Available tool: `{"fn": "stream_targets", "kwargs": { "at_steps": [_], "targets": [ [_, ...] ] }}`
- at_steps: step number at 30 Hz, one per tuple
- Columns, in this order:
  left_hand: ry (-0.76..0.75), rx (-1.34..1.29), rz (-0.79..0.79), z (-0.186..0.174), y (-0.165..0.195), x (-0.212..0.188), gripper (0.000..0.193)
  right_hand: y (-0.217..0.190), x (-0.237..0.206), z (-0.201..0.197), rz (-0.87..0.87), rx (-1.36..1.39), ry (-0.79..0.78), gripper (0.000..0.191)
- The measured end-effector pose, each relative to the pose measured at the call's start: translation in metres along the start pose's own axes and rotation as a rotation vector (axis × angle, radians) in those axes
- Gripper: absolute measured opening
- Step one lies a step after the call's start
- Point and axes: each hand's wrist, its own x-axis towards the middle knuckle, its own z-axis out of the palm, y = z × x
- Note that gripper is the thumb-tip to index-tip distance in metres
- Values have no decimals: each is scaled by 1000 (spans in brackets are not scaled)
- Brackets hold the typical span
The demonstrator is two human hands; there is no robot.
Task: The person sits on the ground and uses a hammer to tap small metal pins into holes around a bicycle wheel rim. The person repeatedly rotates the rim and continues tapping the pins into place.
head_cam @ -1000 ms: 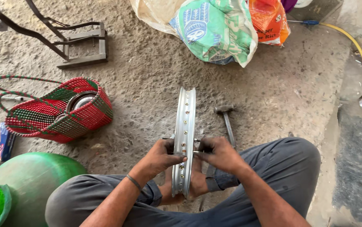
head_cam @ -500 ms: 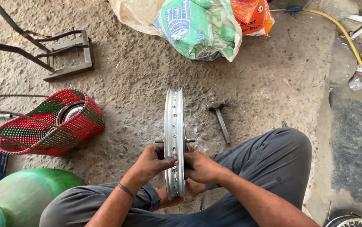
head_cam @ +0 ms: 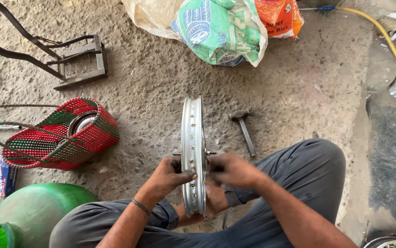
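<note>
Wheel rim [head_cam: 192,151] standing upright on concrete floor [head_cam: 152,87] between the knees, left hand [head_cam: 170,177] gripping its left side, right hand [head_cam: 234,171] closed at the axle, hammer [head_cam: 243,127] lying near, woven basket [head_cam: 60,135] well apart on left

head cam | looks steeply down | close on lap, ground [head_cam: 299,92]
</note>
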Motion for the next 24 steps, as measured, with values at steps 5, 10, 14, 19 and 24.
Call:
{"fn": "stream_targets", "kwargs": {
  "at_steps": [5, 10, 14, 19, 24],
  "targets": [
    [-6, 22, -36, 1, 4, 0, 28, -8, 2, 19, -151, 137, -74, 34],
    [56, 34, -34, 4, 4, -1, 31, -7, 5, 1, -143, -93, 173, 19],
    [19, -32, 0, 4, 2, 1, 30, -4, 4, -12, -367, 42, 362, 18],
    [25, 30, -27, 3, -1, 0, 30, -1, -3, -19, -239, -93, 220, 10],
    [18, 1, -64, 3, 2, 3, 35, -11, -4, 18, -145, 24, -34, 37]
  ]
}}
